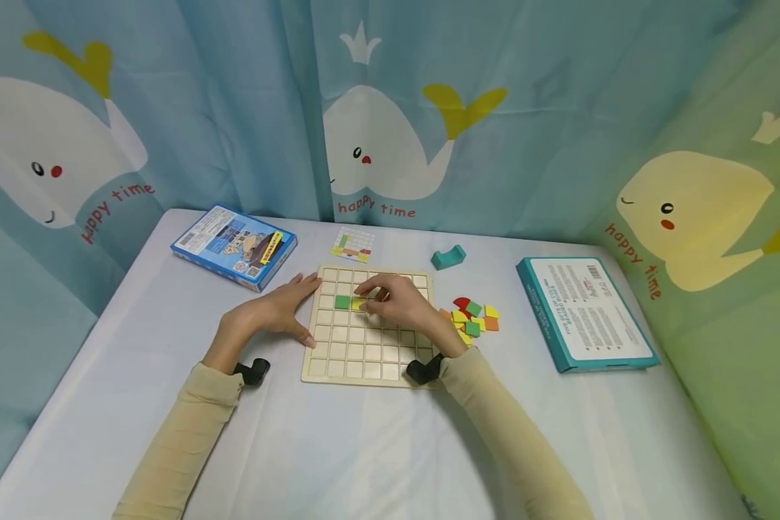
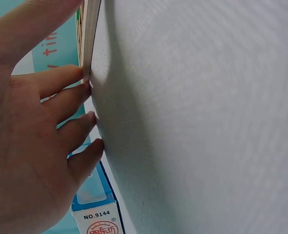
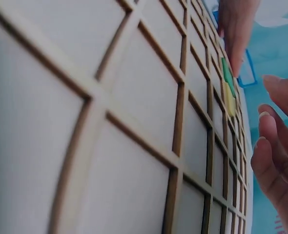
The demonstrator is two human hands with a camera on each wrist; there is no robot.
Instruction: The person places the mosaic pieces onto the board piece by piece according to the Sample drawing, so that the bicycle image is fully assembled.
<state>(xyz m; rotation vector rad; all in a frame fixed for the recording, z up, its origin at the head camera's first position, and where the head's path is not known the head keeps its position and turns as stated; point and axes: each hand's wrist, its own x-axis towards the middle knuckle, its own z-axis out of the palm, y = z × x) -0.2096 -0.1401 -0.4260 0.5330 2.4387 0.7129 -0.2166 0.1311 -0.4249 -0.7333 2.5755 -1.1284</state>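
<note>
A pale wooden grid board [image 1: 338, 368] lies on the table. A green square tile [image 1: 342, 302] and a yellow tile [image 1: 357, 304] sit side by side in its cells, the yellow one partly hidden by fingers in the head view. My left hand [image 1: 279, 307] rests along the board's left edge, thumb and fingers spread; the left wrist view shows the fingertips touching the edge. Over the board, my right hand [image 1: 399, 300] hovers by the yellow tile. Its fingers [image 3: 268, 156] are bent loosely and apart from the tile, and I see nothing held between them.
Loose red, green, yellow and orange pieces [image 1: 472, 328] lie right of the board. Behind it are a pattern card [image 1: 354, 244] and a teal curved block [image 1: 448, 257]. A blue box [image 1: 234, 245] stands back left, a teal-and-white box [image 1: 588, 314] on the right.
</note>
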